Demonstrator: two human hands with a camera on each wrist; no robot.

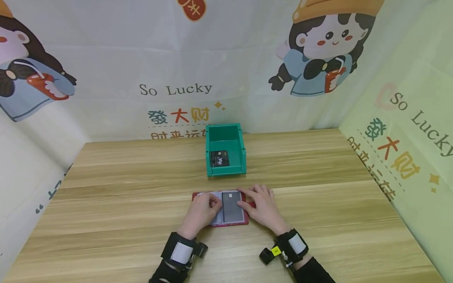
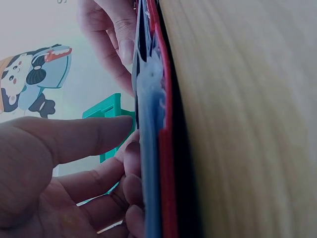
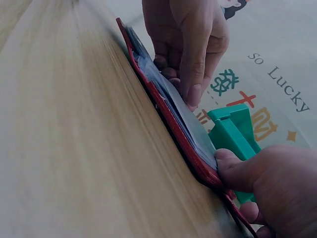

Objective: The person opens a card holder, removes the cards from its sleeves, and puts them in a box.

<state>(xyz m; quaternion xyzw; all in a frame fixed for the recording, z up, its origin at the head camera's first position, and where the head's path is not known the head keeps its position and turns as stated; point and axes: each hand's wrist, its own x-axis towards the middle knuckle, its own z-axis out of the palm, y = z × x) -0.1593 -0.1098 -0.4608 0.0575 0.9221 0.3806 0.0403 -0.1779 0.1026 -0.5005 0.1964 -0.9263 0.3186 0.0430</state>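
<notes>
A red card holder (image 1: 230,225) lies open on the table, with clear plastic sleeves (image 1: 216,220) on its left side. On its right side is a dark grey card (image 1: 232,208) with a small light chip near the top. My left hand (image 1: 201,210) pinches at the card's left edge, thumb and index fingertip close together, other fingers curled. The pinched edge itself is hidden behind the fingertips. From the right, my right hand (image 1: 262,208) rests on the holder, its thumb (image 3: 230,166) pressing the page edge and its index finger reaching along the top edge.
Behind the holder stands a green open bin (image 1: 226,172) with a black card (image 1: 220,158) marked Vip inside. A printed cloth (image 1: 247,70) hangs along the back and sides of the wooden table (image 1: 134,188). Each wrist wears a black strap with a camera.
</notes>
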